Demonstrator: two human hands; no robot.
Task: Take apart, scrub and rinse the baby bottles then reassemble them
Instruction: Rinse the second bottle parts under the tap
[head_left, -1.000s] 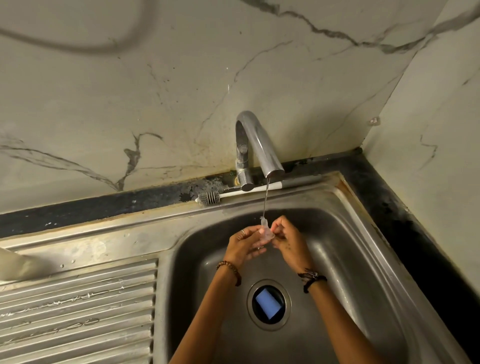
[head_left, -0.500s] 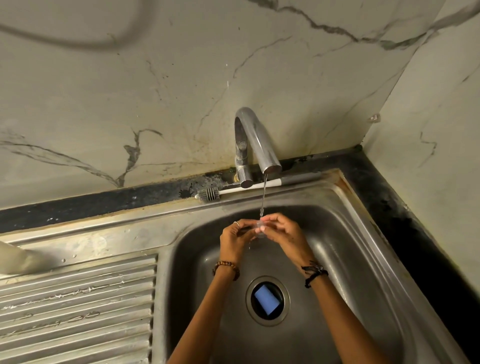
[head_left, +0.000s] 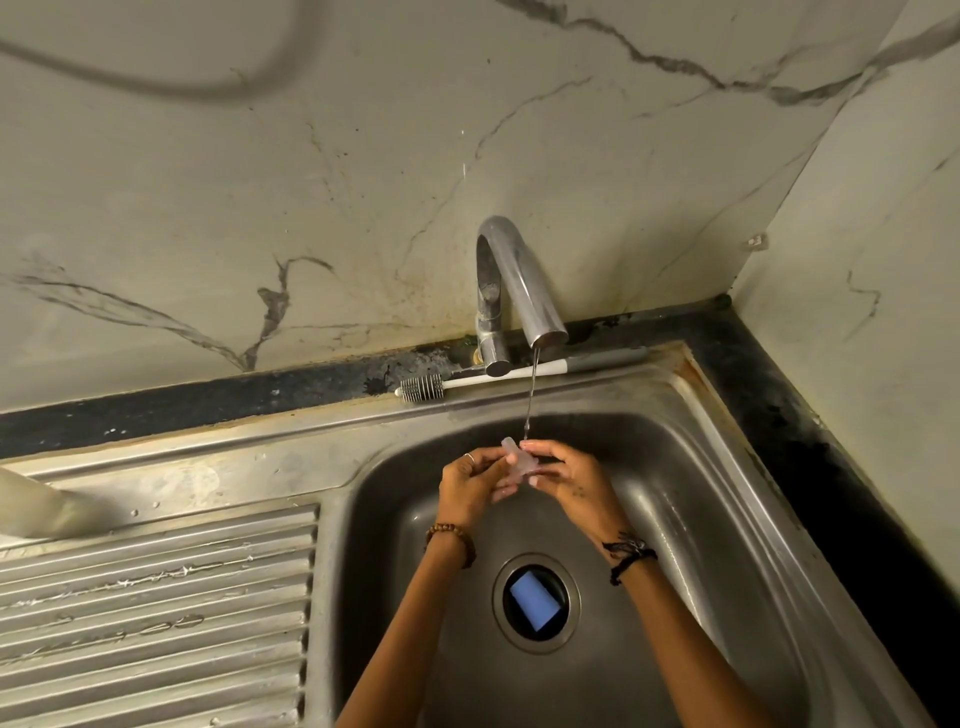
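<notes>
1. The left hand (head_left: 470, 483) and the right hand (head_left: 569, 480) meet over the basin of the stainless steel sink (head_left: 691, 499), fingertips turned toward each other.
2. Between them sits a small, clear, soft silicone bottle teat (head_left: 514, 460); the fingers of both hands are curled in and pinch it from either side, its narrow tip pointing up and away from the person.
3. A thin stream of water (head_left: 531, 400) falls from the curved chrome tap (head_left: 511, 291) beyond the hands and lands just beside the teat, at the right hand's fingertips.
4. The left hand wears a ring on one finger and a brown beaded bracelet (head_left: 452, 540) at the wrist; the right wrist carries a black knotted thread band (head_left: 628, 553).
5. Below the wrists, nearer the person, the round drain (head_left: 536, 603) lies in the basin floor, with a blue rectangular object (head_left: 534, 600) showing in its opening.
6. Beyond the hands, behind the tap's base, a white-handled bottle brush with grey bristles (head_left: 421, 387) lies along the sink's back rim, bristle end to the left.
7. To the left of the hands spreads the ribbed steel draining board (head_left: 156, 613), wet in streaks.
8. A dark stone worktop (head_left: 810, 447) edges the sink to the right of the hands, under marble-patterned wall tiles (head_left: 311, 156).
</notes>
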